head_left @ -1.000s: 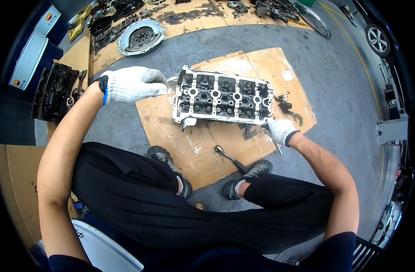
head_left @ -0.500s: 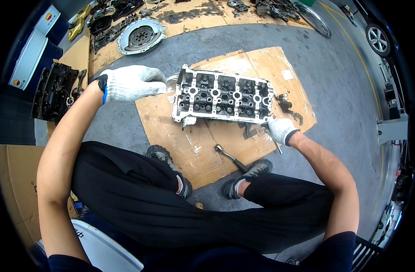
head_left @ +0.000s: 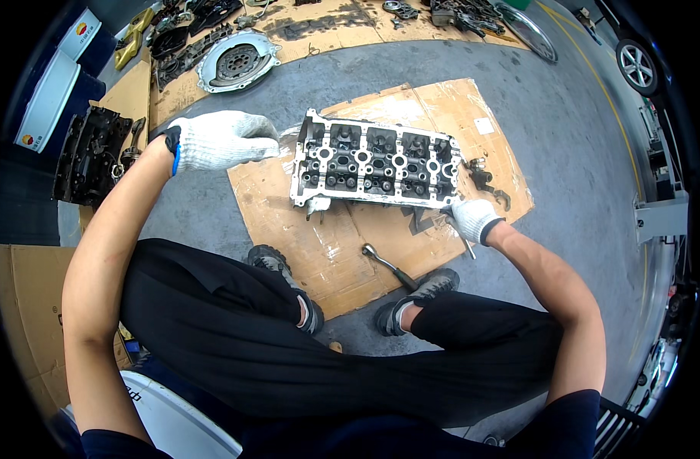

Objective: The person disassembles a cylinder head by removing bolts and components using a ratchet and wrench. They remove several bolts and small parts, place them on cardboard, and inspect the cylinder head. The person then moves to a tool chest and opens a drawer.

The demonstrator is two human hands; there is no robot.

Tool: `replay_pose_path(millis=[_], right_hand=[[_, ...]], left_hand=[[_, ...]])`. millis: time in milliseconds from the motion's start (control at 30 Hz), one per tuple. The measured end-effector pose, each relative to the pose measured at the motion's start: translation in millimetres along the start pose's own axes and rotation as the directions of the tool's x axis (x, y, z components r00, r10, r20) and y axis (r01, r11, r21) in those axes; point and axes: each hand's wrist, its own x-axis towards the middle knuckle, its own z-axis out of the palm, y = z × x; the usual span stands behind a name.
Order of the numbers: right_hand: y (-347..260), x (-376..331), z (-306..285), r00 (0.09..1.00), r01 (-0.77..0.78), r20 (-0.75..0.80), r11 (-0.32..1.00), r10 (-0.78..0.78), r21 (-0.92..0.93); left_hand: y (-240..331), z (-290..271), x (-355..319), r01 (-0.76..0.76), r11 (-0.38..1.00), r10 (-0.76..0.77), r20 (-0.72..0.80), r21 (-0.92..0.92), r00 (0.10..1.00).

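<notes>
An aluminium engine cylinder head [head_left: 379, 162], its valve chambers facing up, is at the middle of a flattened cardboard sheet [head_left: 304, 268]. My right hand [head_left: 474, 220], in a white knit glove, grips the head's near right corner; its fingertips are partly hidden. To the left of the head, apart from it, is my gloved left hand [head_left: 224, 141], with fingers bent and pressed together toward the thumb. Whatever that pinch may hold is too small to make out. A ratchet wrench [head_left: 388, 266] lies on the cardboard between my shoes, and a thin metal rod [head_left: 470, 248] shows below my right hand.
Small dark metal parts [head_left: 483, 180] lie right of the head. Beyond it stands a round flywheel housing [head_left: 239, 61], with more engine parts on far cardboard. A black engine part [head_left: 94, 157] is at the left, near blue drums [head_left: 48, 99]. A car wheel [head_left: 638, 67] shows far right.
My left hand has shifted very slightly left, away from the cylinder head. My right hand and the head look the same.
</notes>
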Motion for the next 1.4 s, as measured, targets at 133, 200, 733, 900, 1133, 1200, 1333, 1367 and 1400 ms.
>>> replay_pose_path(millis=[133, 200, 733, 900, 1133, 1200, 1333, 1367, 1400], right_hand=[[0.4, 0.0, -0.2, 1.000, -0.003, -0.004, 1.000, 0.003, -0.005], [1.0, -0.7, 0.1, 1.000, -0.006, -0.003, 1.000, 0.006, -0.006], [2.3, 1.0, 4.2, 1.000, 0.006, -0.012, 1.000, -0.006, -0.002], [1.0, 1.2, 1.4, 1.000, 0.006, 0.002, 1.000, -0.006, -0.004], [-2.2, -0.7, -3.3, 1.000, -0.014, 0.010, 1.000, 0.014, -0.013], [-3.2, -0.4, -4.5, 1.000, -0.016, 0.002, 1.000, 0.016, -0.018], [-0.8, -1.3, -2.3, 1.000, -0.009, -0.011, 1.000, 0.009, -0.015], [-0.4, -1.0, -1.4, 1.000, -0.009, -0.011, 1.000, 0.009, -0.013], [0.1, -0.8, -0.6, 1.000, -0.007, -0.012, 1.000, 0.007, -0.012]], left_hand=[[1.3, -0.5, 0.2, 0.009, 1.000, -0.008, 0.015, -0.022, 1.000], [1.7, -0.3, 1.4, 0.009, 1.000, -0.009, 0.018, -0.019, 1.000], [0.6, -0.6, 1.1, 0.021, 0.999, -0.020, 0.018, -0.032, 1.000], [-2.7, 0.0, 1.6, 0.020, 0.999, -0.020, 0.017, -0.047, 1.000], [-3.4, -0.7, 1.2, 0.029, 0.998, -0.028, 0.020, -0.054, 0.999], [-5.3, -0.7, 1.6, 0.026, 0.998, -0.025, 0.024, -0.054, 0.999], [-1.1, -1.4, 0.9, 0.027, 0.998, -0.026, 0.020, -0.056, 0.999], [-1.2, -1.4, 0.8, 0.027, 0.998, -0.025, 0.021, -0.057, 0.999], [-1.4, -1.4, 0.8, 0.026, 0.998, -0.024, 0.021, -0.059, 0.999]])
